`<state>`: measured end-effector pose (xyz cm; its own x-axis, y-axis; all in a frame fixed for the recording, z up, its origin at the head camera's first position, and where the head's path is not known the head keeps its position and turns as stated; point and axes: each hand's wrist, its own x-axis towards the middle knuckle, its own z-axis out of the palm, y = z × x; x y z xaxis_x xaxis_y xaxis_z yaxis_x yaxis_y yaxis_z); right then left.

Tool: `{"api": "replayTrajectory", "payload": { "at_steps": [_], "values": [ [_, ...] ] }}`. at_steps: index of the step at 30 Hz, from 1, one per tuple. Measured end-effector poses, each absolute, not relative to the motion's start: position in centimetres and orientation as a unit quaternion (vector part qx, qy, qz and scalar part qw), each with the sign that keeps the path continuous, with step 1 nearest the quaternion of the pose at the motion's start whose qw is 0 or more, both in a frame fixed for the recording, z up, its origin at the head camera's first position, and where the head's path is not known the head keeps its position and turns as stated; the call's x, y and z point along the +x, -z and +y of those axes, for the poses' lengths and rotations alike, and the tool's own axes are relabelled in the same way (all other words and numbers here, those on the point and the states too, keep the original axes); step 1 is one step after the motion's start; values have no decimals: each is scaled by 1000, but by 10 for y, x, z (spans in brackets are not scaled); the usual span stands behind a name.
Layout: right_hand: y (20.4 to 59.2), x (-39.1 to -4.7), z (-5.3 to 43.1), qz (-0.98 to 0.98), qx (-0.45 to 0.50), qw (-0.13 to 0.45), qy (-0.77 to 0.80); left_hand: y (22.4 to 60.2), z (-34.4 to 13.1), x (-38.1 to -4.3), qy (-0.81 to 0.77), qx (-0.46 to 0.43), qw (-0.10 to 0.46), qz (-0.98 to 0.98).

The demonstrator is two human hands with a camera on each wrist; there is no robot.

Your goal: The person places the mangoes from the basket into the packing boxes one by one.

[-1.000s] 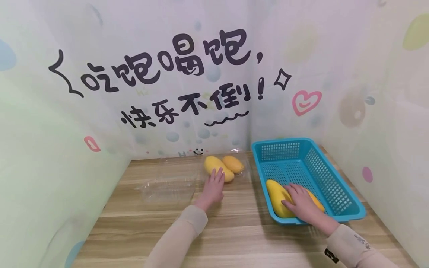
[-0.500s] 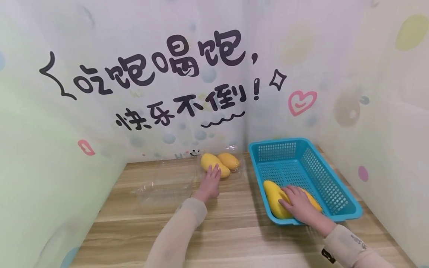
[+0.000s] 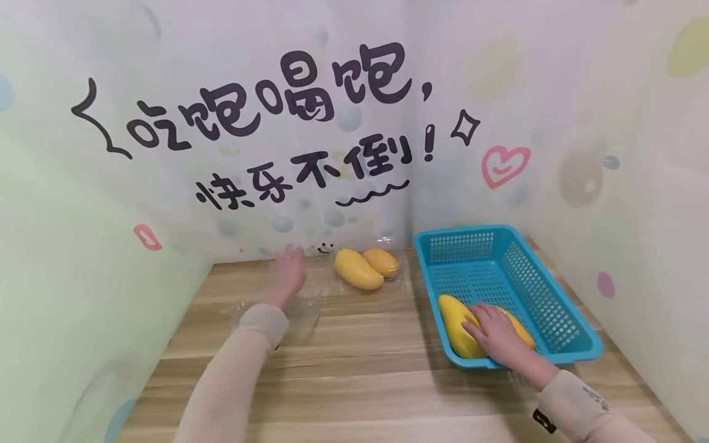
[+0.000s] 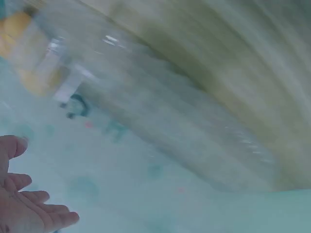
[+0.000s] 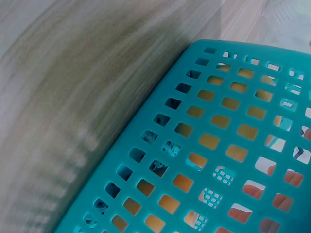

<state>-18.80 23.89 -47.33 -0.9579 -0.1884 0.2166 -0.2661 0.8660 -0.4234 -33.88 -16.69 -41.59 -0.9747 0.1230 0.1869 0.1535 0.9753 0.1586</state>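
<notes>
My left hand (image 3: 289,271), blurred, hovers over the clear plastic box's lid half (image 3: 271,307) at the back left. Its fingers are extended and apart in the left wrist view, holding nothing. Two yellow mangoes (image 3: 359,269) lie in the other half of that box, to the right of the hand. My right hand (image 3: 501,335) reaches into the blue basket (image 3: 554,295) and rests over two more mangoes, thumb on the left mango (image 3: 458,326) and fingers laid toward the right mango (image 3: 517,329). Through the holes of the basket wall (image 5: 146,170), yellow fruit and parts of fingers show.
The basket stands on the right of the wooden table (image 3: 376,369), near the right wall. A printed wall curtain (image 3: 310,215) with lettering closes off the back. The box sits against its foot.
My left hand has lifted off the mangoes in the box and moved left over the lid half. The right hand has stayed on the mangoes in the basket.
</notes>
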Motion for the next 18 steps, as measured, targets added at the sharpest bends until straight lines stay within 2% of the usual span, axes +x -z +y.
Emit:
{"api": "replayTrajectory", "payload": {
  "at_steps": [4, 11, 18],
  "values": [
    [473, -188, 239, -961, 116, 82, -235, 427, -214, -329, 45, -11, 77, -996],
    [474, -187, 239, -960, 118, 80, -239, 445, -252, -303, 99, 101, -18, -990],
    [474, -187, 238, -959, 116, 74, -248, 463, -275, -285, 118, 78, -63, -988]
  ]
}}
